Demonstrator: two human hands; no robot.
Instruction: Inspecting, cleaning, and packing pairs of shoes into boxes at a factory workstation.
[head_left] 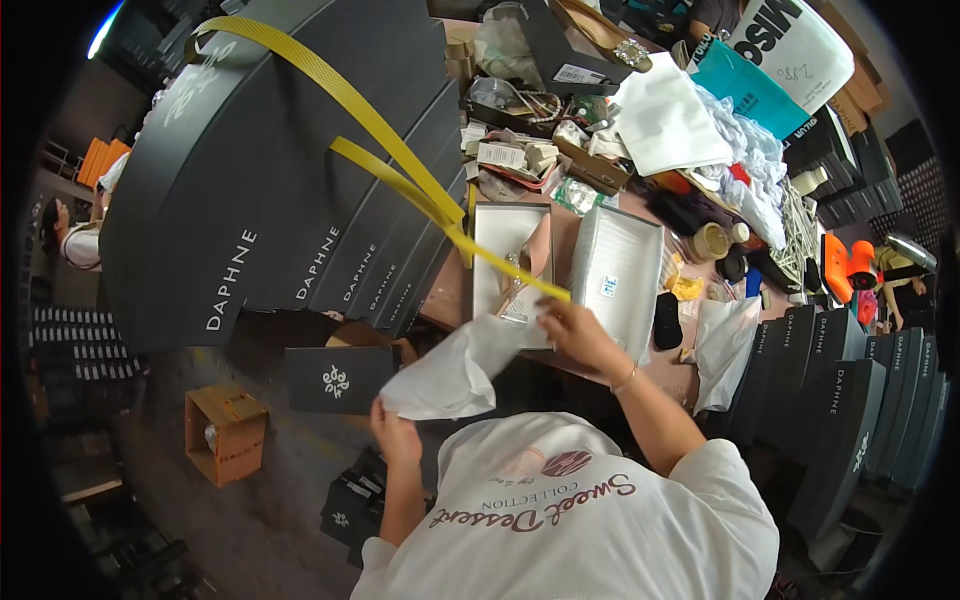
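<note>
A thin white sheet (450, 375), paper or a soft bag, stretches between my hands in front of the table edge. My left hand (397, 435) is closed on its lower left corner. At its upper right end, my right hand (572, 330) has fingers bent together on the sheet's edge, the fingertips partly hidden. Just beyond the right hand lies an open shoe box (484, 222) with a pinkish shoe (536, 250) and a sparkling ornament inside. Beside it sits a white-lined box part (632, 250) with a small label. A yellow strap (400, 185) crosses over the shoe box, its end by my right hand.
Tall stacks of dark shoe boxes (270, 190) rise at the left, more (845, 420) at the right. Clutter fills the table's back: a jewelled shoe (605, 35), white sheets (672, 115), a teal bag (745, 85), jars (708, 243). A cardboard box (255, 450) stands on the floor.
</note>
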